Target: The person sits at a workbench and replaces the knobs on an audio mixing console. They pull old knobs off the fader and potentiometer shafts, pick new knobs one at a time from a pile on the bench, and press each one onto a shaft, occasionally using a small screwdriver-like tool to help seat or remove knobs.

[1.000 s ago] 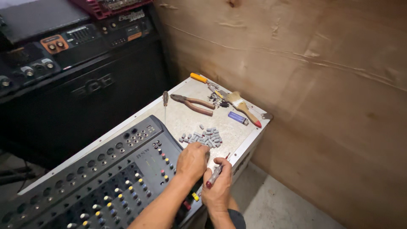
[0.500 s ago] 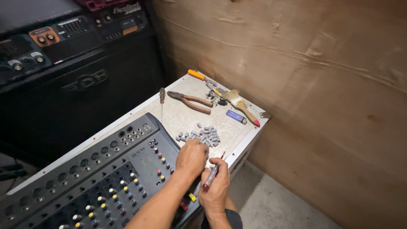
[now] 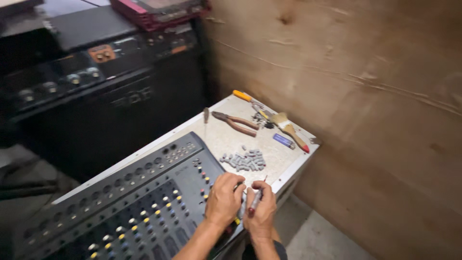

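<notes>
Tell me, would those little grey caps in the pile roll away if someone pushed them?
Probably some would. The grey caps look small and rounded, lying loose in a heap on the flat white table, so a nudge would likely scatter them. They seem light, and they lie near the table's edge, so a few might drop off.

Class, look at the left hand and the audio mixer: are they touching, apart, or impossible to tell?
Touching. The head view shows the left hand resting on the audio mixer at its right edge, fingers curled onto the panel, no gap visible.

Matt grey mixer (image 3: 134,202), seemingly metal, beside rough plywood wall (image 3: 365,96) and speckled tabletop (image 3: 226,139).
</notes>
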Demonstrator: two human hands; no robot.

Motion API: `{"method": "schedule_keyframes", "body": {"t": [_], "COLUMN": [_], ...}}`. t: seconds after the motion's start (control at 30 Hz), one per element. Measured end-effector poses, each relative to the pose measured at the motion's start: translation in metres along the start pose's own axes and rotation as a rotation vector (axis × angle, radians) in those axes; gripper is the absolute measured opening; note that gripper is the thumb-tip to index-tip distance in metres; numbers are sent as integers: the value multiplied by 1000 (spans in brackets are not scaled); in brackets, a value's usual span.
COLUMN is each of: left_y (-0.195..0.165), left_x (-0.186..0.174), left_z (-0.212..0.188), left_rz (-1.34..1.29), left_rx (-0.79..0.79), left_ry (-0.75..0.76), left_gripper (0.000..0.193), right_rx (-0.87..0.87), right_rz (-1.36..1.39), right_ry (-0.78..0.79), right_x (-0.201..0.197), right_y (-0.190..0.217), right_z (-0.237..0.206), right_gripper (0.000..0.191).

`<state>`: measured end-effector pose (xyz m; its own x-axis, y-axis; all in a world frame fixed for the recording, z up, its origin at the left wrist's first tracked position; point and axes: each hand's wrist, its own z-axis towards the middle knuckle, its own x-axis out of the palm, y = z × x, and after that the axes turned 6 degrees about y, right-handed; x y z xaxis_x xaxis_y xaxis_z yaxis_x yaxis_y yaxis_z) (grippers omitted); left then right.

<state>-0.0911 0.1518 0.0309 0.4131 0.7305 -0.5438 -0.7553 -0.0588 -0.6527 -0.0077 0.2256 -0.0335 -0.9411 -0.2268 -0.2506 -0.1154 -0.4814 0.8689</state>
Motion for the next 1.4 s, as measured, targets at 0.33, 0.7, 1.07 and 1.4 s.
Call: {"method": "schedule_keyframes", "body": {"t": [0.33,0.7,1.07,1.4], "left_y": [-8,-2,36,42], "left_x": [-72,-123,-136,-147], "left_z": [-58,-139,-199,-208], "left_rz": [11,-133,-1027,-1233], "left_rx": [-198,-673,-589,-528], "left_ry": [-216,-411,-667,-620], "left_gripper": [19,21,24,24], "right_rx": [-232,204,64,-247], "right_rz": [0,657,772,715], "right_ry": [52,559,782,849], "right_x": [-14,33,40,33], "right_y": [61,90,95,125], "right_z": [-10,-112,-154,-151], "right_gripper": [20,27,18,23]}}
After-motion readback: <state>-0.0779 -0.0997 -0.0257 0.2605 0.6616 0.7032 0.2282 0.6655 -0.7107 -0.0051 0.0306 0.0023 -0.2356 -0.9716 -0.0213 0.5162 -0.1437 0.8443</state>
